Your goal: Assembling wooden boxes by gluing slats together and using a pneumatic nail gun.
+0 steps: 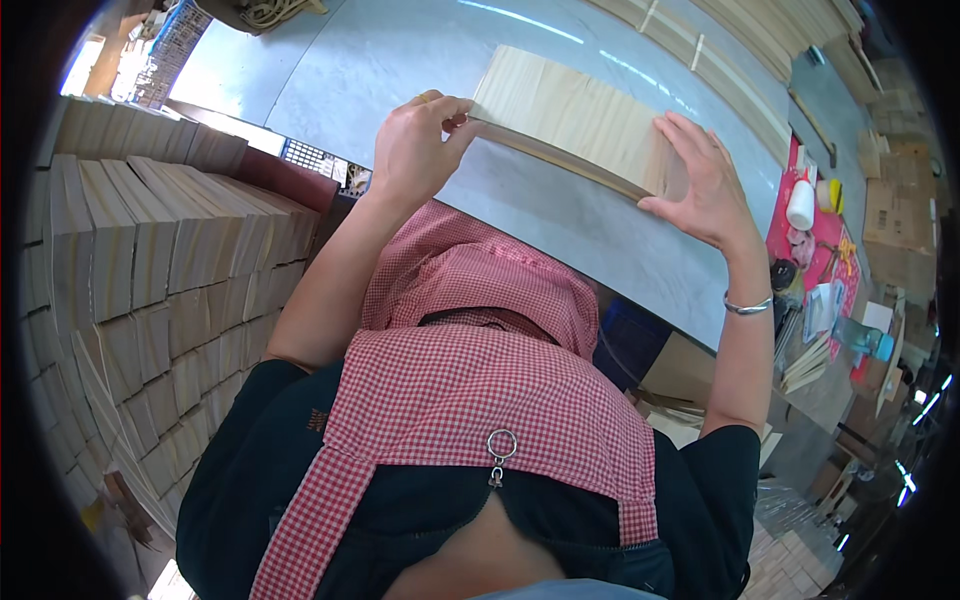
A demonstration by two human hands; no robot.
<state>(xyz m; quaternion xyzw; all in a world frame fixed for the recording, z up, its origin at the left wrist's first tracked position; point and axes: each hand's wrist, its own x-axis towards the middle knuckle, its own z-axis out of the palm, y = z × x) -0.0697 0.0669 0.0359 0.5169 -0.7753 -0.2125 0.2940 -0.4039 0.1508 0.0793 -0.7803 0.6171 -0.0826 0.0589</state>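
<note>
As I read the head view, one pale wood stack (570,115) sits on the desk (370,80), between two hands. Left hand (415,145): thumb and forefinger bent together at the near-left corner; can't tell if they pinch. Right hand (705,185): spread wide across the right end. Should handle stiff, fairly light, layers liable to slide; I'd hold both ends. Layer count unclear. Right: one white bottle (801,204). Left: wood blocks (150,225), too many to count.
</note>
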